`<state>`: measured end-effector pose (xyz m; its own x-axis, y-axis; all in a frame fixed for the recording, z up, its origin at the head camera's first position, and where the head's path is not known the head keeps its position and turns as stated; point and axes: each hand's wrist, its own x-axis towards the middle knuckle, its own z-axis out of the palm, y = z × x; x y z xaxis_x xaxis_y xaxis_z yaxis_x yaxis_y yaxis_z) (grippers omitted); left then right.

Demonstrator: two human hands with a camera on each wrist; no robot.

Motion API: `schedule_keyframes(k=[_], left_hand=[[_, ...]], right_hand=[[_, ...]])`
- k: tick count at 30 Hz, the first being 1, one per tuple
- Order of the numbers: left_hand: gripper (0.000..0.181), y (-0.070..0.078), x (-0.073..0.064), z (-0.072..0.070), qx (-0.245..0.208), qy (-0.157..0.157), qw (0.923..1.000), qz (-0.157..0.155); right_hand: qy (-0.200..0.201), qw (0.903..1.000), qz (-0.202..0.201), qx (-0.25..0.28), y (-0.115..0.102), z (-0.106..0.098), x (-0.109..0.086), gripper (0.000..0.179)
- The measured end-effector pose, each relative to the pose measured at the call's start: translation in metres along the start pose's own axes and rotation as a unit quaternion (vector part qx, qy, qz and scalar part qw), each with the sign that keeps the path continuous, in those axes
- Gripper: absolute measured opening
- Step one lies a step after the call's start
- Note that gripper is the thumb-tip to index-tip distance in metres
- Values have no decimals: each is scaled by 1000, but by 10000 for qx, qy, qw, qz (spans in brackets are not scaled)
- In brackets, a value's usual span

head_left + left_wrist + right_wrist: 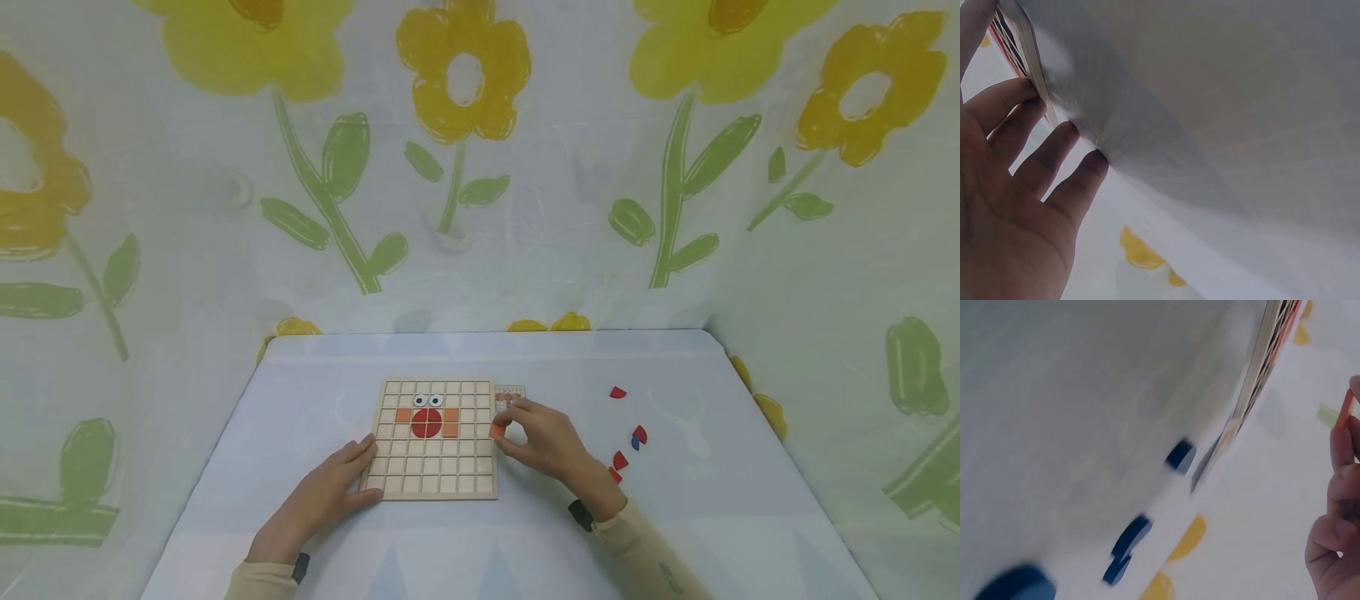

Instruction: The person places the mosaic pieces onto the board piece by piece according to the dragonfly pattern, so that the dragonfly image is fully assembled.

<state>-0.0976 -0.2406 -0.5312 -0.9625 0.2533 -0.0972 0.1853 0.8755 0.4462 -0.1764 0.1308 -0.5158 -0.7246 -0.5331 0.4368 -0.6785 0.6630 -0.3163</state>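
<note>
A square wooden grid board (480, 469) lies on the table with several pieces in its cells. Four red quarter-circles form a red disc (427, 422), two eye tiles (428, 401) sit above it, and orange squares flank it. My left hand (326, 487) rests at the board's left edge; in the left wrist view its fingertips (1100, 156) reach the edge and the table. Just off the board's right side, my right hand (546, 435) pinches an orange square tile (497, 431) between thumb and finger. That tile (1345, 410) shows edge-on in the right wrist view.
A small printed pattern card (511, 390) lies by the board's upper right, partly behind the right hand. Loose red quarter-circles (618, 392) and a blue piece (635, 444) are scattered on the table's right. Flower-printed curtains surround the table.
</note>
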Motion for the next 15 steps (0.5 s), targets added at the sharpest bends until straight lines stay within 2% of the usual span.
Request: schedule_keyframes(k=[5,15], left_hand=[[84,0,-1,0,46,-4,10000,17],[84,1,-2,-1,79,31,9999,88]], right_hand=[[398,9983,-410,118,-11,10,12,24],[913,9923,-697,455,-28,25,37,27]])
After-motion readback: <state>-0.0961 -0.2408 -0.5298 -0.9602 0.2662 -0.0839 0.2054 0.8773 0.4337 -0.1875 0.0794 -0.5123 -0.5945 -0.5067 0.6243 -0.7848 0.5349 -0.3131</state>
